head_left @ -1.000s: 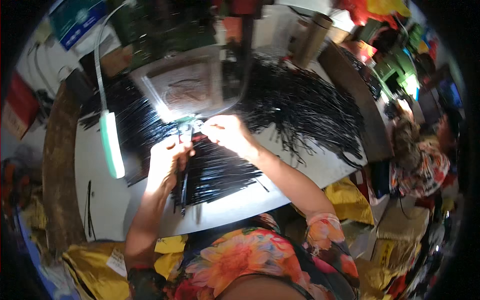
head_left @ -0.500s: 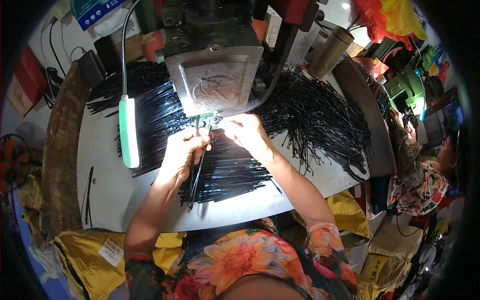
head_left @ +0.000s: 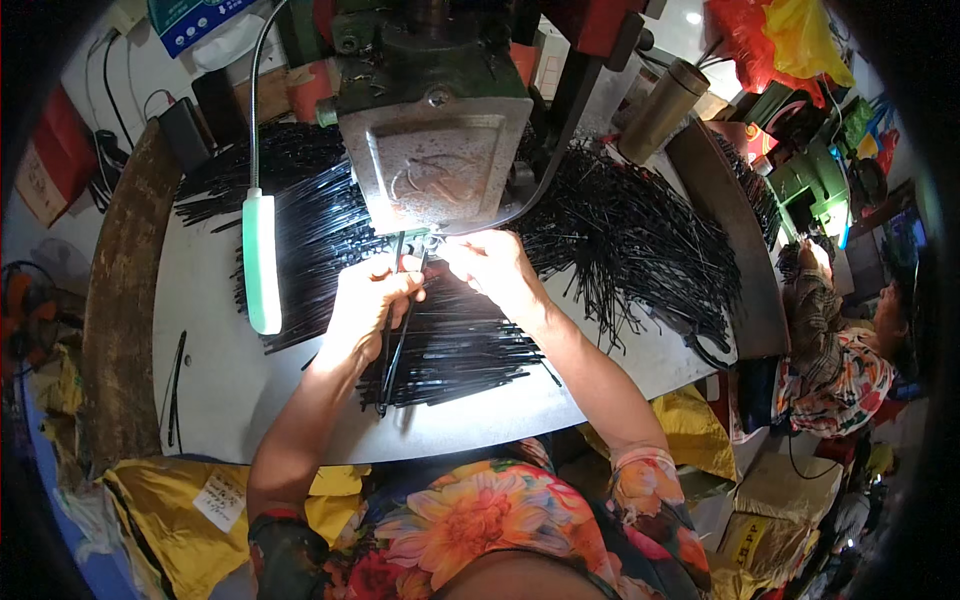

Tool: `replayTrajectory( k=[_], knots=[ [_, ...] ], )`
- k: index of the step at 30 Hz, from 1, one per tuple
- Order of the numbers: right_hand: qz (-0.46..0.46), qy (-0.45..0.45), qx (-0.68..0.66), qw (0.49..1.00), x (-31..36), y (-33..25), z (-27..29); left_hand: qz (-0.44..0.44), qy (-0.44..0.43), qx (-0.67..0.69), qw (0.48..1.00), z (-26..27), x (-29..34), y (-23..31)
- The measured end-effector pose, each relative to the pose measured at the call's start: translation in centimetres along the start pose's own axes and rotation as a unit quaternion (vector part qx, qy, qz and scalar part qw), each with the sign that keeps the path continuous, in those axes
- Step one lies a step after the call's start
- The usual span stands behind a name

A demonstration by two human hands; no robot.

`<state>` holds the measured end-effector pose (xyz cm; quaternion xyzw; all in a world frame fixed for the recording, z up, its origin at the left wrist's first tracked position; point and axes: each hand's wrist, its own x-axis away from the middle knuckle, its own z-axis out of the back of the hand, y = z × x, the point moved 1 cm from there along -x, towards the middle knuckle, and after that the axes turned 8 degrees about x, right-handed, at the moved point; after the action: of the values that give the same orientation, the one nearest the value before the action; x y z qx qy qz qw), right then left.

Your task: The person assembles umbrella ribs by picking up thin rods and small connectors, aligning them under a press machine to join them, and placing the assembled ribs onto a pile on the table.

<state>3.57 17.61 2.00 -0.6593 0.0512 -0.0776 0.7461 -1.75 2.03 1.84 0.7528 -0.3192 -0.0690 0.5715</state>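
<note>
My left hand [head_left: 362, 300] is closed on a thin black strip [head_left: 392, 375], folded or doubled, whose lower end hangs toward the table's near edge. The top of that strip reaches up to the underside of a green and grey press-like machine [head_left: 437, 170]. Beside it my right hand [head_left: 497, 268] is closed too, its fingertips pinched together at the machine's lower tip. Glare and the fingers hide what they grip there. A heap of similar black strips [head_left: 465, 355] lies under and below both hands.
A lit lamp [head_left: 262, 265] on a bendable neck hangs left of the machine. More black strips [head_left: 650, 240] are heaped at the right, near a metal flask [head_left: 662, 110]. Wooden boards [head_left: 125, 300] edge the white table [head_left: 240, 400]. Another person [head_left: 835, 370] works at the far right.
The whole view has shifted very slightly. Both my hands keep their places at the machine's lower tip. At the far right, the other person's hands have moved.
</note>
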Motion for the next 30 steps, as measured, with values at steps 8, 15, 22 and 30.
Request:
replayTrajectory(
  k=[8,15,22,30],
  knots=[
    [0.002,-0.003,0.003,1.0,0.0,-0.3,-0.1,-0.002,-0.005,0.005,1.0,0.1,-0.3,-0.2],
    [0.014,0.013,-0.002,1.0,-0.2,0.6,-0.3,-0.001,-0.001,-0.004,1.0,0.0,-0.3,-0.2],
    [-0.059,-0.035,-0.082,0.994,0.2,0.1,-0.2,0.006,-0.009,-0.016,1.0,0.3,-0.4,0.2],
    [-0.058,-0.04,-0.153,0.986,1.4,0.2,-0.5,0.031,-0.021,-0.006,0.999,1.5,0.1,-0.2]
  ],
)
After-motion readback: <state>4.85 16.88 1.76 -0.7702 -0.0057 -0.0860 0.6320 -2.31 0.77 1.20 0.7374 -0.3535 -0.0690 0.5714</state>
